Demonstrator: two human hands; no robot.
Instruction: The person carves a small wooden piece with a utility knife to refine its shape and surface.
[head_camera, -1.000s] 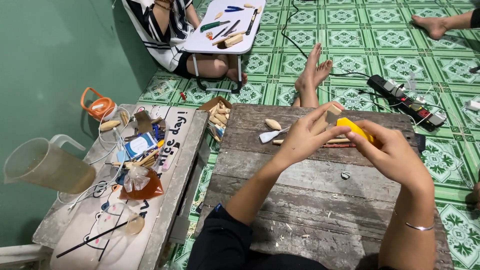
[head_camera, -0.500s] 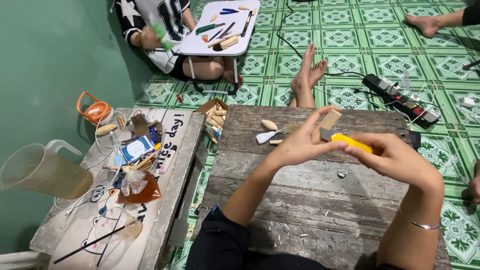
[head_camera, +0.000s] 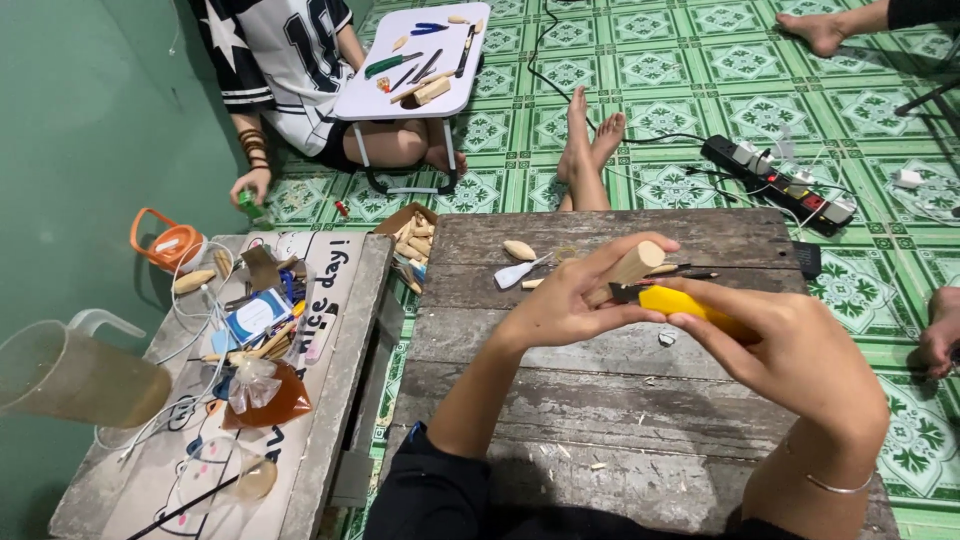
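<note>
My left hand (head_camera: 570, 295) grips a short round piece of pale wood (head_camera: 636, 264), tilted up to the right above a worn wooden table (head_camera: 560, 400). My right hand (head_camera: 800, 350) holds a yellow-handled knife (head_camera: 680, 300) with its dark blade set against the lower end of the wood. Both hands meet over the middle of the table. Just beyond them on the tabletop lie a carved wooden oval (head_camera: 519, 249), a small white-handled tool (head_camera: 515, 273) and some thin dark tools (head_camera: 690, 272).
A low side bench (head_camera: 340, 300) on the left carries a clear jug (head_camera: 70, 375), an orange container (head_camera: 165, 245), bagged liquid (head_camera: 265, 395) and clutter. A seated person (head_camera: 290, 80) works at a small white table (head_camera: 410, 70). Bare feet (head_camera: 590, 140) and a power strip (head_camera: 780, 185) lie on the green tiles.
The wood and knife have stayed together in my hands while my head came closer and tilted; the seated person's hand now reaches down to the floor at the left.
</note>
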